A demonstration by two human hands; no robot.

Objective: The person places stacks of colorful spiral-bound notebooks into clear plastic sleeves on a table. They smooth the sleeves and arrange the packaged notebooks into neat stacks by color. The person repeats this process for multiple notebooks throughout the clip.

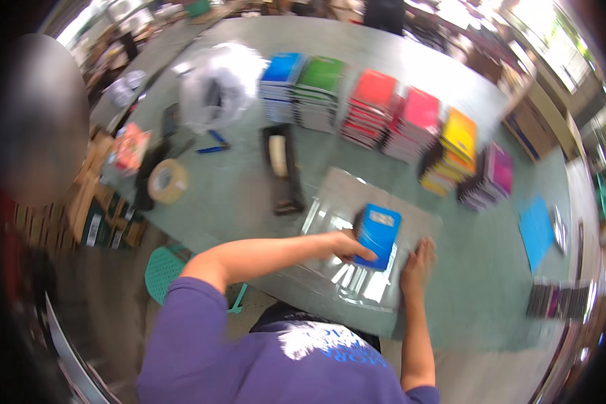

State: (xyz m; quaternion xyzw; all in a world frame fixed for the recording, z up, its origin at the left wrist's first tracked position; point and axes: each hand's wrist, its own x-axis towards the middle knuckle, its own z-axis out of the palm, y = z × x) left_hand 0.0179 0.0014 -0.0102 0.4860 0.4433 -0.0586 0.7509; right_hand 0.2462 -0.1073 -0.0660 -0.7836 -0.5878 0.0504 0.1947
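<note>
My left hand (pixel 352 246) grips a blue spiral notebook (pixel 382 232) by its left side, with the thumb across the cover. It may be one notebook or a small stack; I cannot tell. Beneath it, clear plastic sheets or bags (pixel 347 192) lie on the table and catch the light. My right hand (pixel 417 264) lies with fingers stretched along the right edge of the plastic, apart from the notebook. Beyond the plastic stand stacks of spiral notebooks: blue (pixel 283 67), green (pixel 322 75), red (pixel 372 91), pinkish red (pixel 419 111), yellow (pixel 458 135) and purple (pixel 497 168).
On the left of the green table (pixel 222 195) are a dark elongated tool (pixel 284 168), a tape roll (pixel 168 182), a blue pen-like item (pixel 214 143) and a crumpled clear bag (pixel 222 84). A blue sheet (pixel 535 232) and dark notebooks (pixel 559 300) lie right. A green stool (pixel 165 273) stands below.
</note>
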